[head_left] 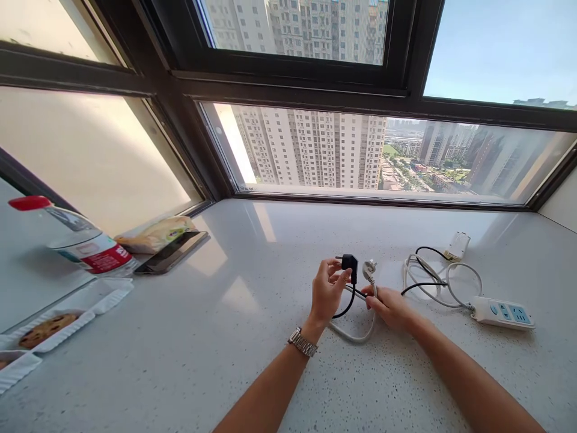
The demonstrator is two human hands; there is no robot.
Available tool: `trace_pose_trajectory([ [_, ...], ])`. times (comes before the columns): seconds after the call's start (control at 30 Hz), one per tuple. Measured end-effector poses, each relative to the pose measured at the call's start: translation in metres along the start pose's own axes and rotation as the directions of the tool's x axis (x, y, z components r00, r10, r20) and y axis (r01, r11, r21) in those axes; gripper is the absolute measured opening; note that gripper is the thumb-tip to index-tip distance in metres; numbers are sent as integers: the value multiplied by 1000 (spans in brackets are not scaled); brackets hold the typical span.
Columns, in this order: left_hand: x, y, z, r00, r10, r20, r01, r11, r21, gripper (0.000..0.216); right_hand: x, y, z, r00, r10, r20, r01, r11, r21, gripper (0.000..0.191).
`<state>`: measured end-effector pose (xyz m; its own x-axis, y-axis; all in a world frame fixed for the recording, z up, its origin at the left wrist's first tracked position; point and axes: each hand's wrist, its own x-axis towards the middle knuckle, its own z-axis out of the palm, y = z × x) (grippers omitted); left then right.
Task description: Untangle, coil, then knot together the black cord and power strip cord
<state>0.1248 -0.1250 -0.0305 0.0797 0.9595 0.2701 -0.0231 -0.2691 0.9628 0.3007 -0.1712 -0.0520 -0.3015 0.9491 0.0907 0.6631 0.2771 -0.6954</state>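
My left hand [326, 291], with a metal watch on its wrist, pinches a black plug [350, 263] and holds it up over the speckled white counter [225, 337]. My right hand [390, 307] is closed round a white cable just below its white plug [369, 268], beside the black one. The white cable [444, 288] loops across the counter to a white power strip [502, 313] on the right. The black cable [424, 282] runs back toward a small white adapter [457, 245] by the window.
At the left stand a water bottle with a red cap [76, 237], a dark phone [174, 251], a wrapped snack [155, 233] and white trays with a cookie [49, 328]. Large windows [360, 150] rise behind the counter.
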Motion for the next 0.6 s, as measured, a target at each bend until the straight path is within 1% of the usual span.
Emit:
trace_pose_trajectory([
  [0.03,-3,0,1,1000,7,28,-9,998,55,38,0,-3,0,1000,-9,29,11,997,-74,29],
  [0.1,-8,-1,4,996,16,88,-31,984,173,37,0,-7,1,998,-29,51,38,983,-180,28],
  [0.17,-11,-1,6,992,35,118,-67,956,286,31,0,-8,4,999,-36,39,44,973,-227,29],
  [0.23,-13,-1,7,988,60,140,-113,904,412,24,-1,-6,7,999,-33,8,34,972,-234,31],
  [0.33,-16,0,7,973,122,196,-211,812,543,24,-2,-2,10,997,-48,-56,36,980,-195,33],
  [0.4,-18,1,7,954,183,236,-287,776,562,25,-3,1,10,993,-84,-83,71,986,-150,35],
  [0.5,-23,2,9,927,263,268,-374,711,596,20,-5,3,7,987,-132,-93,126,990,-65,42],
  [0.57,-26,3,10,918,282,280,-397,651,646,19,-4,3,7,987,-111,-114,111,994,1,48],
  [0.6,-27,2,11,918,279,283,-397,626,671,19,-3,3,8,989,-74,-130,79,996,30,51],
])
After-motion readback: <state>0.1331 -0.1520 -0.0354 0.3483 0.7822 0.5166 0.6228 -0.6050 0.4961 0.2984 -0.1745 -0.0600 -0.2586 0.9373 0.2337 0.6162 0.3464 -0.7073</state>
